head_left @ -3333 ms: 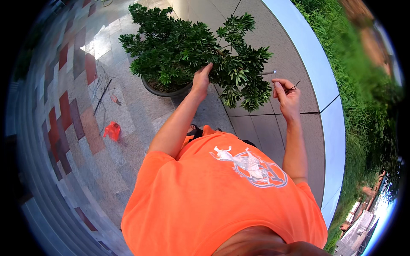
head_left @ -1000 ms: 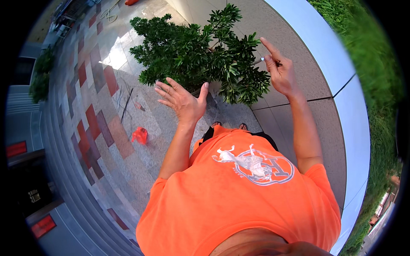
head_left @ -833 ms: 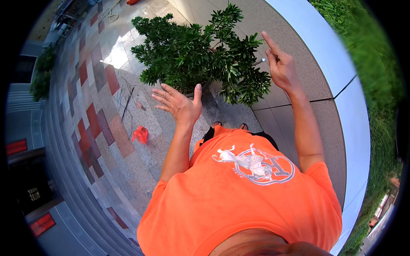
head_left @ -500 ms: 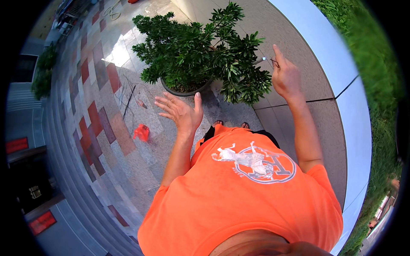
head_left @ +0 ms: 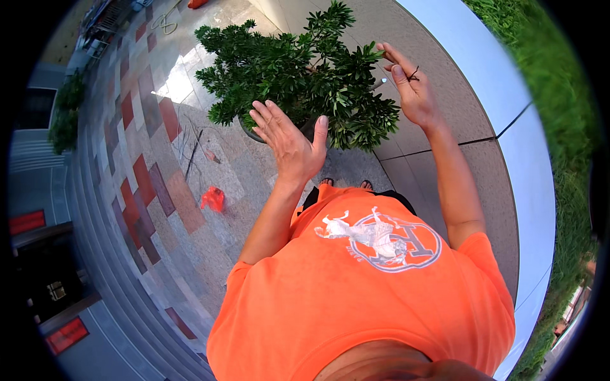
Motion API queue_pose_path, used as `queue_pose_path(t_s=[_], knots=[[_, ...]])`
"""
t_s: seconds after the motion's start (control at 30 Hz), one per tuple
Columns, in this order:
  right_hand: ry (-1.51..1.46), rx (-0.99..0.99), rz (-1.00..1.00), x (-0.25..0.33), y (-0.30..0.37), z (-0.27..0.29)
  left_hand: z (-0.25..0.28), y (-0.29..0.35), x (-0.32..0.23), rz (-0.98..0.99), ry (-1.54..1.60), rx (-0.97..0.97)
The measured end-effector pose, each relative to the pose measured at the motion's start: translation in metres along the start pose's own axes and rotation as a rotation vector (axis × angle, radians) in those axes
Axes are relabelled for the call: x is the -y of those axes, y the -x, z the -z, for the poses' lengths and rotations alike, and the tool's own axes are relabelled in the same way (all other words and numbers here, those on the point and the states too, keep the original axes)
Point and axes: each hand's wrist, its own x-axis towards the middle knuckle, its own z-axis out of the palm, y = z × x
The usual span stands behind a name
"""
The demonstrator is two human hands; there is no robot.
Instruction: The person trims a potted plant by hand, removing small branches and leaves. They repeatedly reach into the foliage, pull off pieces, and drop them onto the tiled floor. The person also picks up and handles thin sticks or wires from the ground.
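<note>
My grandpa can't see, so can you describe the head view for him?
A person in an orange shirt has both hands up by a bushy green potted plant, the left hand open in front of it and the right hand near its right side with a thin dark strand. On the paving lies a crumpled red item, maybe a bag.

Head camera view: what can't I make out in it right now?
Head view:
- Pot: mostly hidden by the left hand and leaves.
- Dark thin piece at the right hand: too small to identify.
- Orange thing: cut off by the upper edge.
- Grass: blurred, so single blades don't show.
</note>
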Motion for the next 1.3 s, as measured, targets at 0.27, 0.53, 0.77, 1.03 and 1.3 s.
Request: queue_pose_path(t_s=[0.27,0.53,0.77,1.03,1.3], knots=[[-1.120,-0.112,-0.406,-0.022,-0.025,-0.001,-0.003,-0.011,-0.016,0.218,0.919,-0.138],[-1.813,0.246,-0.296,-0.083,-0.023,-0.022,-0.027,-0.024,-0.019,0.333,1.748,-0.330],[-1.570,-0.189,-0.412,-0.070,-0.035,-0.019,-0.008,-0.008,0.054,0.395,1.516,-0.570],[-1.432,-0.382,-0.380,-0.081,-0.013,-0.007,0.016,0.040,0.126,0.579,1.259,-0.823],[-1.259,-0.302,-0.442,-0.075,-0.010,0.000,0.023,0.042,0.132,0.660,1.239,-0.832]])
